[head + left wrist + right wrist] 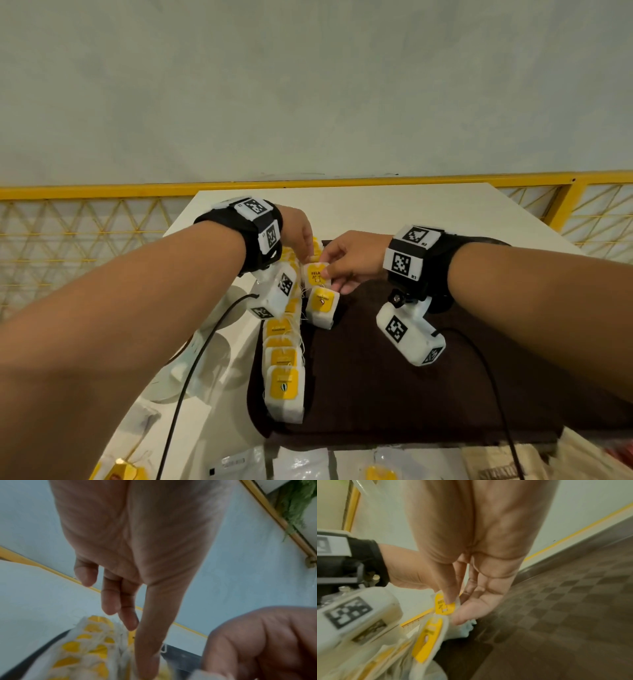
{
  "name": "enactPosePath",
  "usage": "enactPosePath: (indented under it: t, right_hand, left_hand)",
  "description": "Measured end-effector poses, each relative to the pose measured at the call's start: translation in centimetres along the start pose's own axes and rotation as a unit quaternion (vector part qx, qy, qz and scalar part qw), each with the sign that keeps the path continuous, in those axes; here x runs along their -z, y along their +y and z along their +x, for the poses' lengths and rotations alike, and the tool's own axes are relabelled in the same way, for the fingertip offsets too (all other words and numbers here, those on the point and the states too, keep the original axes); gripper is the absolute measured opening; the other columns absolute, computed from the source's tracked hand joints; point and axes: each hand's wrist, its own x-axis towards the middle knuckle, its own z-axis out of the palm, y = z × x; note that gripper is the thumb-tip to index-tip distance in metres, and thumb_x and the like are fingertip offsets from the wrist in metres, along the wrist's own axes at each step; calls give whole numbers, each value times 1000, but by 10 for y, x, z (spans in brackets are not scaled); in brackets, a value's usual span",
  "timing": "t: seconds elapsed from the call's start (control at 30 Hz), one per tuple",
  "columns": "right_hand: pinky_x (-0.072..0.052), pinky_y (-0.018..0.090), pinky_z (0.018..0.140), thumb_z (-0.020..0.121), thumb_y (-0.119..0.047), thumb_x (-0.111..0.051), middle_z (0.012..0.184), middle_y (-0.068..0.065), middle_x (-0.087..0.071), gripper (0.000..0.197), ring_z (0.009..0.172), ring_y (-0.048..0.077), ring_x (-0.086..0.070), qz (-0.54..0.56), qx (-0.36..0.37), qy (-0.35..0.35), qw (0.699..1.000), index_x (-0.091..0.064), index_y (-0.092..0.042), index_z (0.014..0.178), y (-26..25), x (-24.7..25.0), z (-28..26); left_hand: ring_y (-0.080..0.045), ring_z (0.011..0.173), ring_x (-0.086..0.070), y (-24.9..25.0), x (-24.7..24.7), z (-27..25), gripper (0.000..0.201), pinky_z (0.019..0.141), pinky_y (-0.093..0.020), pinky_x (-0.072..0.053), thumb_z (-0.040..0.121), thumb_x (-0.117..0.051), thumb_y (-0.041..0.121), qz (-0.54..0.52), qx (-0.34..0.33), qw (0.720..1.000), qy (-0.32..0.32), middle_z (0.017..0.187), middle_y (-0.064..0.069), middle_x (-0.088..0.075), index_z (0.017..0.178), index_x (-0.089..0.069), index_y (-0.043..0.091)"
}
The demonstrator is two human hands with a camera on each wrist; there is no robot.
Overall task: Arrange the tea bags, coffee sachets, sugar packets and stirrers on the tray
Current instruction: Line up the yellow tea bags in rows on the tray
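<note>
A dark brown tray [394, 394] lies on the white table [376, 209]. A row of white tea bags [282, 370] with yellow tags runs along the tray's left edge. My right hand [329, 270] pinches one tea bag [315, 275] by its yellow tag [444, 608] between thumb and fingers, at the far end of the row. Just below it another tea bag [322, 305] leans on the tray [565, 601]. My left hand [301, 240] reaches down beside it. Its straight fingers [145, 655] touch the far tea bags of the row [89, 649].
White sachets [301, 462] and a yellow-tagged tea bag [380, 474] lie on the table at the near edge. A white round dish [212, 342] sits left of the tray. A yellow mesh railing [85, 222] runs behind the table. Black cables [191, 377] hang from the wrist cameras.
</note>
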Motion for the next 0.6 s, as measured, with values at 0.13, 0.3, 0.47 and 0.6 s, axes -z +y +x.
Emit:
enactPosePath:
  t: [0.13,0.3,0.47,0.6]
  right_hand:
    - [-57,24,58,90,2,-59,76,12,-63,12,60,14,-64,-1,-4,49,999,-57,-3,100,-1,-7,5]
    - [-58,29,67,90,3,-58,76,14,-63,9,62,17,-64,32,-18,69,997,-55,-2,97,-4,-9,1]
    - [-55,28,60,86,-41,-66,83,11,-63,38,66,19,-61,-24,-61,55,996,-56,-5,94,-5,-8,-21]
    - [-55,27,63,77,-12,-78,91,15,-64,30,67,15,-63,-118,-33,-10,992,-53,-13,94,3,-19,-31]
  left_hand:
    - [-8,74,-52,-5,4,-7,24,67,-24,-40,86,-64,45,-23,25,999,21,82,8,-59,88,-69,22]
    - [-11,99,-59,-7,-2,-11,24,97,-32,-44,74,-73,51,4,26,998,-58,102,8,-69,88,-72,31]
    - [-13,100,-58,0,-5,-11,8,97,-33,-45,80,-73,33,14,16,999,-31,96,6,-68,85,-70,28]
    - [-12,100,-59,-2,-5,-9,3,96,-32,-45,80,-73,31,5,4,999,-32,85,14,-66,78,-71,31]
